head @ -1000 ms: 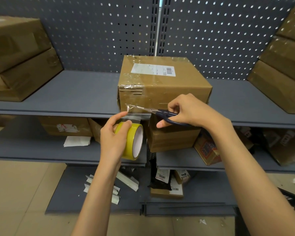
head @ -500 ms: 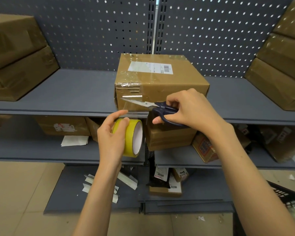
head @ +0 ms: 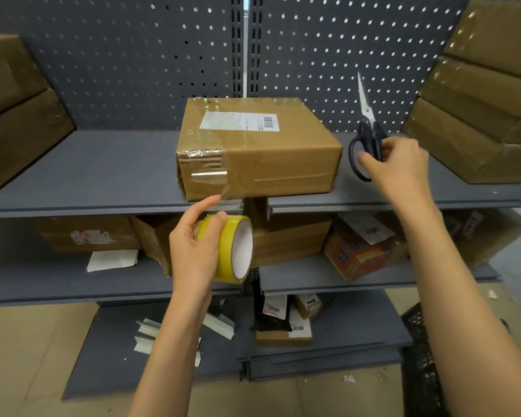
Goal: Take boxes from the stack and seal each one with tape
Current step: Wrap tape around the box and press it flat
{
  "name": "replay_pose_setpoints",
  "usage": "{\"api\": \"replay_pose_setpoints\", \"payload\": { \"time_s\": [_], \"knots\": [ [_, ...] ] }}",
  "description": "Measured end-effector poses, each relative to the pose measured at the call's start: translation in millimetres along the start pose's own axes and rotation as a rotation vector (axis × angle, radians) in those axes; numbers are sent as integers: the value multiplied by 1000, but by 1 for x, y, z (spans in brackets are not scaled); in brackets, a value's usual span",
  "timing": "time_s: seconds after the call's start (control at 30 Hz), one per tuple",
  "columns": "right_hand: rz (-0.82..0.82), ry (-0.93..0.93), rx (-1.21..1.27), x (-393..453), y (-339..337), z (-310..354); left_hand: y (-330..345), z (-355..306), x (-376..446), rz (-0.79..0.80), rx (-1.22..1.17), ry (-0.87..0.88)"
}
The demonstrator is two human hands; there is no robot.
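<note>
One box (head: 257,149) sits on the top shelf (head: 103,167) in front of the person, label side up, and clear tape already wraps its left end and runs down the front face. A loose flap of that tape hangs off the lower front edge, so pressing it flat looks like the last bit of work on this box. Two stacks of boxes wait at the sides, one on the left (head: 15,112) and one on the right (head: 478,100); which holds the unsealed ones cannot be told, so much of the job seems to remain.

The left hand (head: 193,254) is just below the box's front edge, fingers curled round the yellow tape roll (head: 233,246), with the forefinger lifted toward the loose flap, at or nearly touching it. The right hand (head: 399,164) is just beside the box's right end, apart from it, gripping the dark handles of the scissors (head: 366,130), whose blades are closed and point upward.
</note>
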State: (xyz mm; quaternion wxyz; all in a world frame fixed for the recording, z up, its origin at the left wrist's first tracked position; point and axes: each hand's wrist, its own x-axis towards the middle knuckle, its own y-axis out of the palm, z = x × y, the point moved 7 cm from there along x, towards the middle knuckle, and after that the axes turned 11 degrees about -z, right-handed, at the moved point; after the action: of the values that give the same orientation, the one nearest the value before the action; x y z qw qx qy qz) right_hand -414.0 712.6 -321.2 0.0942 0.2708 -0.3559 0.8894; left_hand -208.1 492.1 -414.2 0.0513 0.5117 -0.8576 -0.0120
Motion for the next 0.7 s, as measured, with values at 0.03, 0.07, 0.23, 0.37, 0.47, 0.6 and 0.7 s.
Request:
{"api": "replay_pose_setpoints", "payload": {
  "time_s": [0.03, 0.07, 0.23, 0.37, 0.47, 0.6, 0.7],
  "knots": [
    [-1, 22, -49, 1, 2, -10, 1, -1, 0, 2, 3, 4],
    [1, 40, -100, 1, 5, -18, 2, -1, -1, 4, 9, 7],
    [60, 95, -263, -3, 24, -40, 6, -2, -2, 6, 29, -5],
    [80, 72, -301, -8, 34, -38, 7, -3, -1, -2, 53, -13],
    [77, 35, -307, -11, 39, -35, 6, -4, -2, -10, 68, -17],
    [73, 19, -291, -13, 41, -33, 7, -7, -4, 7, 81, -26],
    [73, -6, -303, -13, 42, -33, 9, -12, -7, 29, 75, -31]
  ]
}}
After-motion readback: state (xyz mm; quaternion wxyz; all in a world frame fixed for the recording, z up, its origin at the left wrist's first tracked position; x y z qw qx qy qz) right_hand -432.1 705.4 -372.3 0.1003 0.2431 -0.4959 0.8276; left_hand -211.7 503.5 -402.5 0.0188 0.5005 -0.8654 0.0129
